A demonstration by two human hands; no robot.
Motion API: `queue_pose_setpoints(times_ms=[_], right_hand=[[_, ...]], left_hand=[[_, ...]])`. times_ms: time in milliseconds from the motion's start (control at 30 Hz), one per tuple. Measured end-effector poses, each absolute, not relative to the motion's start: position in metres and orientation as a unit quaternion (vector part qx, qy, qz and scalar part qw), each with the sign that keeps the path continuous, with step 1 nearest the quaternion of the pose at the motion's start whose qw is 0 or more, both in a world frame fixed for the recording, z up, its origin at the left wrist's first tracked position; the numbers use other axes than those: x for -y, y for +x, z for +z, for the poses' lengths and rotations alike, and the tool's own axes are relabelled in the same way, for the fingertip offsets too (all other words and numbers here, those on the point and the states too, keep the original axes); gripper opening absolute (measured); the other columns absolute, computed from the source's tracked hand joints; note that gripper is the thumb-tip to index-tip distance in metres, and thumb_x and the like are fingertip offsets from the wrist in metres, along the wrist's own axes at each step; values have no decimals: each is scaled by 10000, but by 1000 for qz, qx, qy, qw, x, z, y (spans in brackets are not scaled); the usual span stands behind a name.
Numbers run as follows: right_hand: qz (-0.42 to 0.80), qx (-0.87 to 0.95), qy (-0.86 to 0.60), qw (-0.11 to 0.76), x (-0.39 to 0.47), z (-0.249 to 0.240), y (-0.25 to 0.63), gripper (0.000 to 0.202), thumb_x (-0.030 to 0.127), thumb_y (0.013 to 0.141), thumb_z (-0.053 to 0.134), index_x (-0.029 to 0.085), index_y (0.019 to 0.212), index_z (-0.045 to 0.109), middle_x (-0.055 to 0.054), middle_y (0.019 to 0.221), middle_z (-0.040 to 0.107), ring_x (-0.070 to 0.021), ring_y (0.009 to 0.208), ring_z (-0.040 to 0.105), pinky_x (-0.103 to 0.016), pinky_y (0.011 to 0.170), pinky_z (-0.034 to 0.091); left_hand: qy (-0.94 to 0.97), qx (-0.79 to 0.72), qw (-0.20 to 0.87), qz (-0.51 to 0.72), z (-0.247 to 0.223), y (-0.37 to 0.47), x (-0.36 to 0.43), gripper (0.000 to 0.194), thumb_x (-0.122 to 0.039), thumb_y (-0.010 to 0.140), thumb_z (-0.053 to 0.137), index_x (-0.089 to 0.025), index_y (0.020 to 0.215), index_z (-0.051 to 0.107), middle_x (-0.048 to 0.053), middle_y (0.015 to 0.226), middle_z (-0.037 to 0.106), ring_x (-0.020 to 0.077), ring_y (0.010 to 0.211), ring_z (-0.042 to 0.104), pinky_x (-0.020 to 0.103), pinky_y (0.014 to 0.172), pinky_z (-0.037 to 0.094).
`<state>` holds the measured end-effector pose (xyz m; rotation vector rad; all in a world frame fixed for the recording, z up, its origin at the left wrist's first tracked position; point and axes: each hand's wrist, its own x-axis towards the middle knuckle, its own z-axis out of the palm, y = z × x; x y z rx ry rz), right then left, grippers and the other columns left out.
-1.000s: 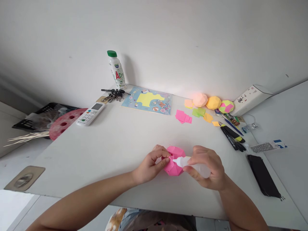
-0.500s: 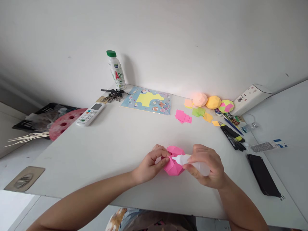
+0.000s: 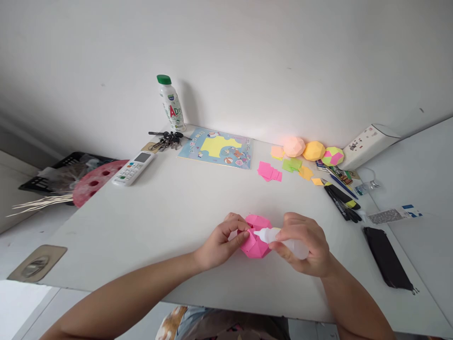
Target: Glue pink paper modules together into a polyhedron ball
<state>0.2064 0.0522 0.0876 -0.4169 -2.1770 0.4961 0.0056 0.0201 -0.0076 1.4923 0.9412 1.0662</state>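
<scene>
Near the front of the table sits a pink faceted paper ball [image 3: 260, 250] with an opening in its upper side. My left hand [image 3: 222, 240] pinches its left edge between thumb and fingers. In my right hand [image 3: 309, 243] is a white squeeze glue bottle [image 3: 271, 234], tilted so that its narrow nozzle points left at the ball's opening. The nozzle tip is at the pink paper by my left fingertips; whether it touches I cannot tell. Behind the ball lie loose pink paper pieces [image 3: 269, 171].
Finished paper balls, one peach [image 3: 294, 147], one orange [image 3: 314, 150], stand by the wall beside green paper pieces [image 3: 292, 164]. A cutter [image 3: 341, 194] and black pouch [image 3: 387, 258] lie right. A remote [image 3: 133, 168], keys [image 3: 170, 140], bottle [image 3: 172, 104] and printed sheet [image 3: 217, 147] are further left.
Almost nothing differs. Both hands, the pink ball and the glue bottle hold the same places; the view has shifted very slightly.
</scene>
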Motion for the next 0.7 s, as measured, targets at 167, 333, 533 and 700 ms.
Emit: queue_pose_setpoints(times_ms=[167,333,533,700], right_hand=[[198,873,-167,413,-52,89,207,142,136,849,622,253,918,578,49,558,579,-125,458,407,-249,448,375],[200,860,-176,436,-54,87,206,110,169,862,623,245,927,578,37,572,586,-124,461,398,-256,443,383],[213,864,-184,416,-55,84,210,105,172,858,640,239,910,577,35,597,585,-123,493,389,-253,459,383],[212,851,-195,439,-56,82,209,113,172,857,643,237,912,570,36,606,548,-122,503,374,-251,459,366]], left_hand=[[617,-395,516,443,-7,6,-20,378,-531,931,509,-200,879,684,67,854,608,214,902,530,375,838,445],[614,-392,524,442,-8,5,-20,374,-529,928,514,-202,887,690,73,867,610,221,921,532,379,841,449],[608,-395,528,442,-8,5,-20,369,-530,926,519,-204,896,689,71,864,603,221,925,529,387,850,447],[610,-392,530,440,-6,5,-20,368,-528,925,521,-204,885,692,78,877,613,229,936,536,386,851,453]])
